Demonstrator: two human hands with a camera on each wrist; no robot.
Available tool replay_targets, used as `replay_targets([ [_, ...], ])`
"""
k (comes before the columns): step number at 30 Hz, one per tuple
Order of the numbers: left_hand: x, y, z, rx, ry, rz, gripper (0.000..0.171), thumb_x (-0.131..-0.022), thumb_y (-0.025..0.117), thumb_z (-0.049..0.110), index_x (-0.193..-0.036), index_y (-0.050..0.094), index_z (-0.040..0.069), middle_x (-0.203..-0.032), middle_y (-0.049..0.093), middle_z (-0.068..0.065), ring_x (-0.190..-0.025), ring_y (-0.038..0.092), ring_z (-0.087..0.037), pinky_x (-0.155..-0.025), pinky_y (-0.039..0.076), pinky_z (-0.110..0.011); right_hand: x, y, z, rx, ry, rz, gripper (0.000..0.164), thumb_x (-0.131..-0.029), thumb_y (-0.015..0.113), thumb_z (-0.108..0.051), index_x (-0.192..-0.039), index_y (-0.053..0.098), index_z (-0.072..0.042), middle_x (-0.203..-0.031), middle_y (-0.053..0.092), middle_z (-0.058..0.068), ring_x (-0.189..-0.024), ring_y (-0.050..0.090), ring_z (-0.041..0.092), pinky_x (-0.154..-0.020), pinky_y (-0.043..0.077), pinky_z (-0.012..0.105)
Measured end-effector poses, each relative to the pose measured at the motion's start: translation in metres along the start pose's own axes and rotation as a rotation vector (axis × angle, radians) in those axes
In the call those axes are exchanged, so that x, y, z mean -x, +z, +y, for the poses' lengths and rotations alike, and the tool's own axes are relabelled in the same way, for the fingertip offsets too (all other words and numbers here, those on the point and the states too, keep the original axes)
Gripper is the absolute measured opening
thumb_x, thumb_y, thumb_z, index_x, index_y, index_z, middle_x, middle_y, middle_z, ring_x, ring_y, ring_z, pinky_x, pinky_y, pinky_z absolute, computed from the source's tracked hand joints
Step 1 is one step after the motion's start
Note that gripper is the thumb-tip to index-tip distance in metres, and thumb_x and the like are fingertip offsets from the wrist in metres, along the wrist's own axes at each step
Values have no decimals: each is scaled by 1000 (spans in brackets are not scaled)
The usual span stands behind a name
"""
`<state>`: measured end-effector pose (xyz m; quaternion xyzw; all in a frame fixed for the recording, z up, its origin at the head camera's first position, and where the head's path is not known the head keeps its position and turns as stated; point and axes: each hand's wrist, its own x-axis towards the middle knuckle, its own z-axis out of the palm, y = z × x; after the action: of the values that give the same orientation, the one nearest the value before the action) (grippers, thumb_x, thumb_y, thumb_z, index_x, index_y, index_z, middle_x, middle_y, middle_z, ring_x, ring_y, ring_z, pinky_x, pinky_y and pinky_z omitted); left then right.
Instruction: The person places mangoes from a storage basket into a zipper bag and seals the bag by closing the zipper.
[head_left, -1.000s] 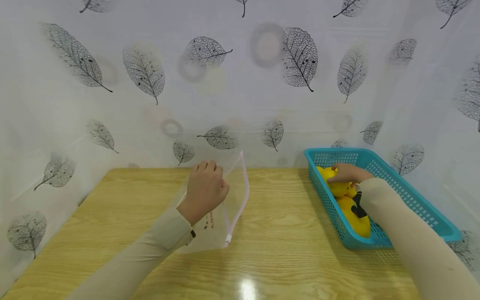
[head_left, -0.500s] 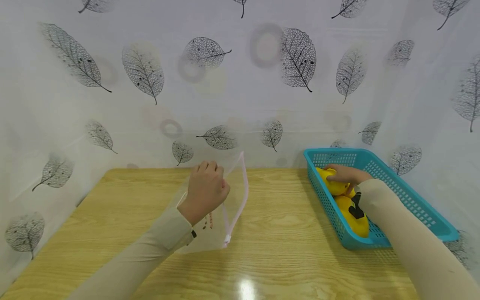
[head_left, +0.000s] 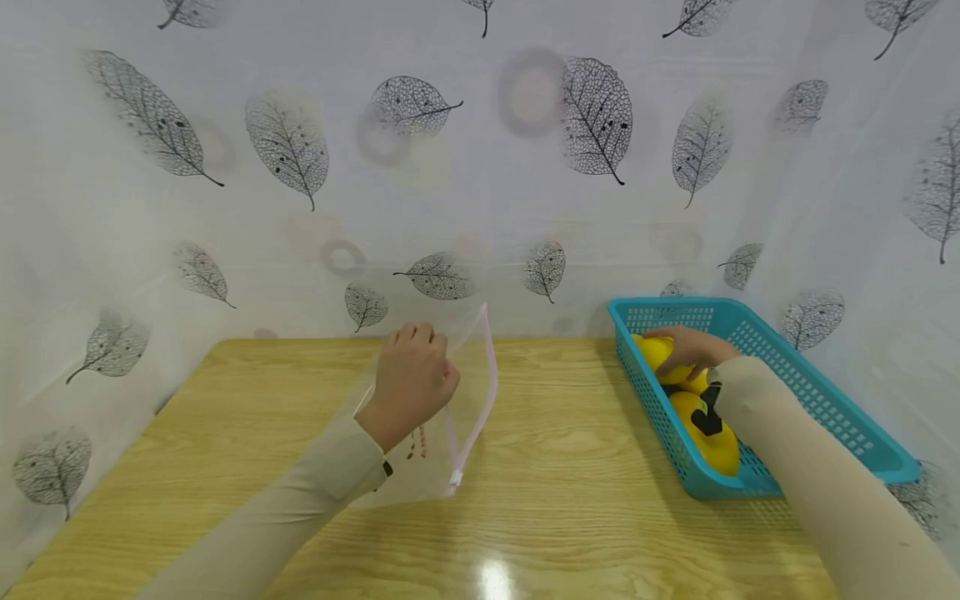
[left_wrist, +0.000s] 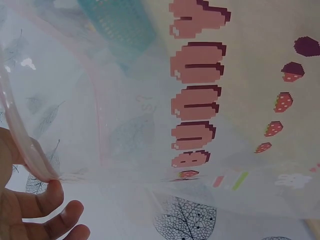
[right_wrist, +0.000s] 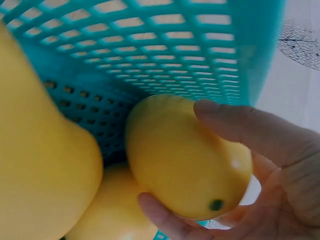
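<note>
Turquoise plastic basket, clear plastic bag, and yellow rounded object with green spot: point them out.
Turquoise basket (head_left: 817, 406): head view, inner right wall.
Clear bag (left_wrist: 196, 95): left wrist view, pink lettering.
Yellow object (right_wrist: 172, 155): right wrist view, middle of its side.

The beige left sleeve (head_left: 292, 500), at half past seven, has a small black tab (head_left: 387, 468); the beige right sleeve (head_left: 787, 450), at four o'clock, a larger black patch (head_left: 708, 417).

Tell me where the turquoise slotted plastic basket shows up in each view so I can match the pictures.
Head: turquoise slotted plastic basket, right side.
Left wrist: top, left of centre, blurred behind the clear printed plastic bag.
Right wrist: its slotted wall spans the top, above a smooth yellow rounded object.
Shared landmark: the white backdrop printed with dark skeleton leaves.
</note>
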<state>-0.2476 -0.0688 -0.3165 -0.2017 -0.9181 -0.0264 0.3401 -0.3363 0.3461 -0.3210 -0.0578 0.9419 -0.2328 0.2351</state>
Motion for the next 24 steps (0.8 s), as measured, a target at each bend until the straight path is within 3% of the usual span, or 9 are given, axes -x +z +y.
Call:
replay_targets([
  [4,-1,0,1,1,2,-2,14,-74,57,11,-62,51,8,-73,57,-9,-69,52,-25,-65,46,-37,-1,2,3,43,-22,64,81,-80,68,-16,-144,22,3,-137,29,38,-112,45,51,-79,53,52],
  [14,-1,0,3,6,4,-8,12,-73,57,11,-63,53,7,-75,59,-9,-70,53,-24,-67,46,-37,-13,8,10,172,16,178,78,-86,61,-37,-139,27,9,-128,42,36,-104,52,46,-69,54,47],
  [19,0,1,2,9,4,-4,11,-73,58,11,-64,54,6,-76,59,-10,-72,54,-26,-67,47,-38,-21,7,13,312,29,196,83,-84,60,-45,-138,30,9,-129,45,36,-103,55,44,-75,50,50],
  [24,-1,2,2,10,4,-10,12,-73,58,11,-63,53,7,-75,59,-9,-71,54,-25,-67,47,-37,-21,6,10,336,47,175,88,-82,60,-48,-138,29,12,-131,43,36,-112,49,49,-87,44,58],
])
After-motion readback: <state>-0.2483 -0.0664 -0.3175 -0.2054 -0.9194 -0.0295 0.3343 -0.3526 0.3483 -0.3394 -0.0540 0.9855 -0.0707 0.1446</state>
